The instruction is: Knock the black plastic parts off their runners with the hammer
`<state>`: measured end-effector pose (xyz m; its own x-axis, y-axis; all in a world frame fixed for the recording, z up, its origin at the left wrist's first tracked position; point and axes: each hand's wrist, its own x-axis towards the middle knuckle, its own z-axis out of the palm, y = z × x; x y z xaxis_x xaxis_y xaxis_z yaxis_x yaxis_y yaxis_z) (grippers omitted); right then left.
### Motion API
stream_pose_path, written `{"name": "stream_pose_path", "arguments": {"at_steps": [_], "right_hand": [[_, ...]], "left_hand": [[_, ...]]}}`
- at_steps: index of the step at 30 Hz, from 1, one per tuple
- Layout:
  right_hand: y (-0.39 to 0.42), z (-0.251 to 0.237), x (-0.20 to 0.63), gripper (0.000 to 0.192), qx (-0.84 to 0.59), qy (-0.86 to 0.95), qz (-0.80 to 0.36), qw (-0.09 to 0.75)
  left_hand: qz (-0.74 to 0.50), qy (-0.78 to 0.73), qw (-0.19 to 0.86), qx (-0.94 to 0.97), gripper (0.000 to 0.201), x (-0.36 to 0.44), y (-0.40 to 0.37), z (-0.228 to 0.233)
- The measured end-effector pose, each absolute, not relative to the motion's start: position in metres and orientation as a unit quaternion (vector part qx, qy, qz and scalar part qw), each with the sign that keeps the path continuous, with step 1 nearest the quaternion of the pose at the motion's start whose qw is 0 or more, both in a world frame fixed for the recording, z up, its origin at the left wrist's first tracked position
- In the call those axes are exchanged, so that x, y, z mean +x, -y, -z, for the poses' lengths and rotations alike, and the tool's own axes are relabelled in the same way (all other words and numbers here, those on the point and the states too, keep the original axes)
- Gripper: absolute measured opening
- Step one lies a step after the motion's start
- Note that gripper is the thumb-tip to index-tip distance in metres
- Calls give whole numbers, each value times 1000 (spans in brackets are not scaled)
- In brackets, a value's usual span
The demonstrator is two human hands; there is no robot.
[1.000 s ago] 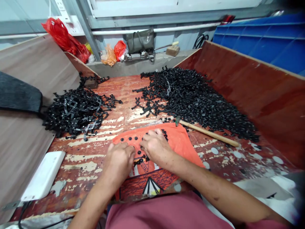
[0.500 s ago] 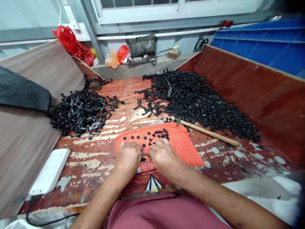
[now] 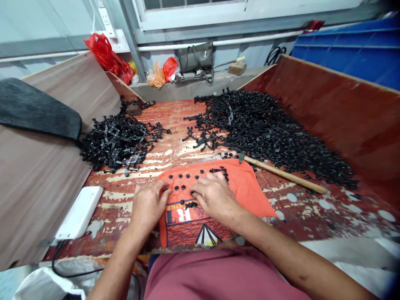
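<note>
Lower centre of the frame: left hand (image 3: pixel 149 205) and right hand (image 3: pixel 213 195) rest unclenched, fingertips on small black caps (image 3: pixel 182 181) dotting an orange cloth (image 3: pixel 246 187); probably sorting, so individual pinches follow.

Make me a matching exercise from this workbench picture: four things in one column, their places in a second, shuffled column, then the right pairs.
Things:
1. flat white plastic device
2. long wooden stick
3. orange printed cloth
4. bright red plastic bag

Places:
A. under both hands, with small black round parts lying on it
B. at the back left, up by the wall
C. near the left edge of the bench, a black cable running from it
D. on the bench along the near edge of the big black parts heap, right of the cloth

Pairs: 1-C, 2-D, 3-A, 4-B
</note>
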<state>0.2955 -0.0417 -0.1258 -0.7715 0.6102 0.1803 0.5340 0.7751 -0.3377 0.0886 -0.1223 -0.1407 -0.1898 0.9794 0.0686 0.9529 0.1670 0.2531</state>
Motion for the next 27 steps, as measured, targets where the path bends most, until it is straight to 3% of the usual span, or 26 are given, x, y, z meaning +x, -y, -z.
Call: {"name": "stream_pose_path", "arguments": {"at_steps": [10,12,15,17,23,27], "right_hand": [[62,126,280,11,-247,956,-125,102],[60,129,289,17,-260,949,-131,118],[59,134,301,6,-263,951,-114,117],[59,138,306,14,-265,953,-99,109],[49,137,317,17,-323,938,-72,106],[45,132,323,21,-324,938,-83,93]], "left_hand": [[-86,-756,-12,649,21,102,119,125],[-98,-743,24,661,21,106,127,124],[-95,-712,106,688,18,116,135,128],[-82,-709,115,691,17,122,137,133],[-49,-737,30,674,21,110,143,130],[-53,-738,26,672,21,112,145,126]]}}
